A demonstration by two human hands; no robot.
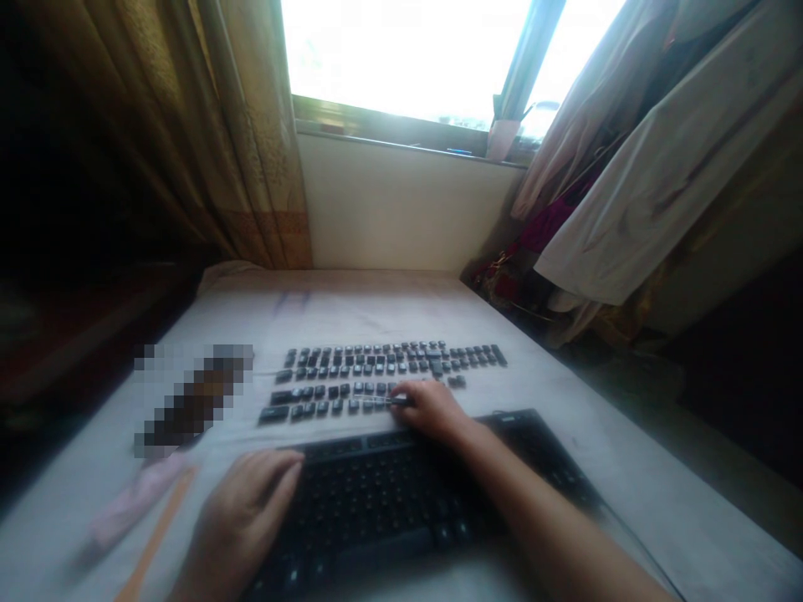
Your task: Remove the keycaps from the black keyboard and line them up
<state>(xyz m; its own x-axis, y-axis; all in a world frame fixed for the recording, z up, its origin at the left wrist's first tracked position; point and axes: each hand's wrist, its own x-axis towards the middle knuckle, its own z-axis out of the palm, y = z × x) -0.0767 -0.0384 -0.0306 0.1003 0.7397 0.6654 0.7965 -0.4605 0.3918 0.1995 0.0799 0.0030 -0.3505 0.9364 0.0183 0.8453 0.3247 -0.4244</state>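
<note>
A black keyboard (382,493) with its keycaps off lies on a white cloth-covered table (627,468). Beyond it, several black keycaps (351,368) are laid out in rows on the cloth. My right hand (432,410) reaches over the keyboard's far edge, fingers curled, pinching a keycap at the right end of the nearest row. My left hand (242,518) rests on the keyboard's left end, fingers bent over its edge.
A pink object (131,506) and an orange strip (156,535) lie on the cloth at the left. A blurred-out patch (191,397) sits left of the keycaps. Curtains (251,134) and hanging clothes (652,167) flank the bright window behind.
</note>
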